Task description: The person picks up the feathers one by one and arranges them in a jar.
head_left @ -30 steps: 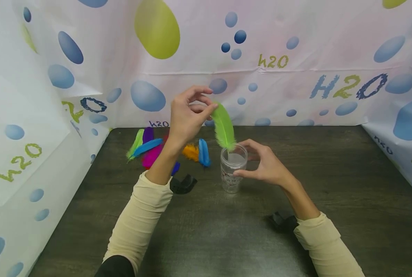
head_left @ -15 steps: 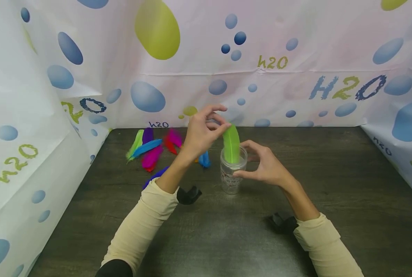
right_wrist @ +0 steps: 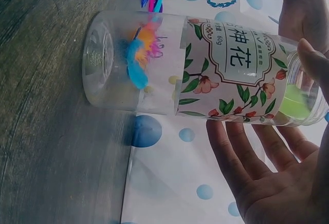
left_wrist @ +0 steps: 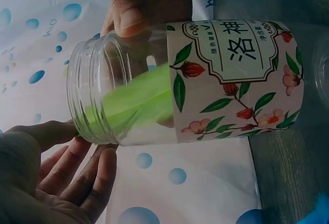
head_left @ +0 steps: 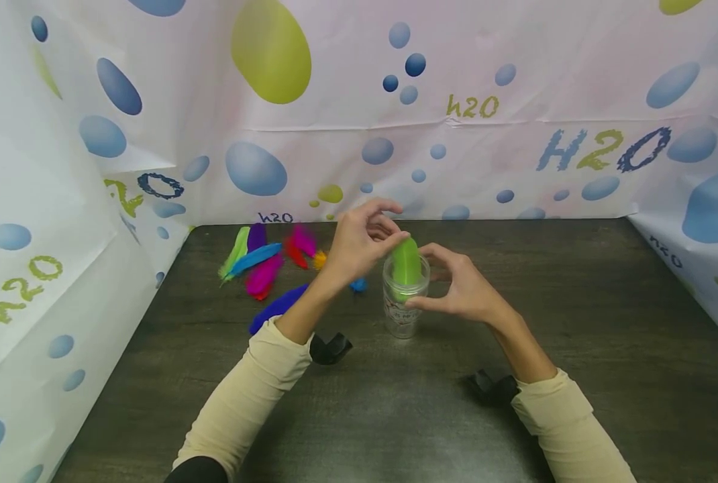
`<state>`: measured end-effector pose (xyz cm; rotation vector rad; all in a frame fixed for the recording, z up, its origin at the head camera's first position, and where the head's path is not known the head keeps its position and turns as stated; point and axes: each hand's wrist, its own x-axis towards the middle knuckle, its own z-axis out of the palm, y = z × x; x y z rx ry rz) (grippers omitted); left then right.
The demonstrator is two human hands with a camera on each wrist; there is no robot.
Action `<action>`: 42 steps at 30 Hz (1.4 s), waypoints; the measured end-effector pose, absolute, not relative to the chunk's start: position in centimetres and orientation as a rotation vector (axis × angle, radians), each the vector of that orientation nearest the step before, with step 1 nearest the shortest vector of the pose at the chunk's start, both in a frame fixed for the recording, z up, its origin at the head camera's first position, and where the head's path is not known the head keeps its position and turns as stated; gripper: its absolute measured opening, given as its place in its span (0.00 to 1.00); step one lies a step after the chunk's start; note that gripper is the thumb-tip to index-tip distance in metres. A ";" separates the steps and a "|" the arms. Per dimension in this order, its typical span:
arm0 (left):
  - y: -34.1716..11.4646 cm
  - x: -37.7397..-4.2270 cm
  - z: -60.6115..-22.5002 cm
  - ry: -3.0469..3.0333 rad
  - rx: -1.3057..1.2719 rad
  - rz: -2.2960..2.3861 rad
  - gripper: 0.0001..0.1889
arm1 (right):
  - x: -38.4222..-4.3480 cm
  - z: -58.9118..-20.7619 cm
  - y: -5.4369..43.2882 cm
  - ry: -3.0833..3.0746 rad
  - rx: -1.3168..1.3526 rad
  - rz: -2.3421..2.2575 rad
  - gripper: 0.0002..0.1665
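Observation:
A clear jar (head_left: 402,315) with a floral label stands upright on the table. My right hand (head_left: 464,288) grips it near the top, thumb at the front and fingers round the back. A light green feather (head_left: 405,263) goes down through the jar's mouth, most of it inside. Between thumb and fingertip, my left hand (head_left: 365,238) pinches the feather's upper end at the rim. In the left wrist view the feather (left_wrist: 139,100) shows through the clear neck, and its lower part is hidden behind the label.
Several loose feathers lie on the dark table (head_left: 576,322) left of the jar: a green feather (head_left: 235,255), a light blue feather (head_left: 256,256), a magenta feather (head_left: 265,274) and a dark blue feather (head_left: 278,308) among them. A patterned sheet (head_left: 504,147) rises behind the table.
My left hand has moved down and to the right, lowering the green feather from above the rim into the jar. The right hand and the jar have stayed put.

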<state>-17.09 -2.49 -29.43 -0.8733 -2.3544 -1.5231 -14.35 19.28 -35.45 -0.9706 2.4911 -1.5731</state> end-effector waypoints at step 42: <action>-3.9 -17.5 -30.3 -2.338 -0.885 -1.563 0.12 | -14.8 -35.3 19.3 2.480 -1.025 -1.601 0.37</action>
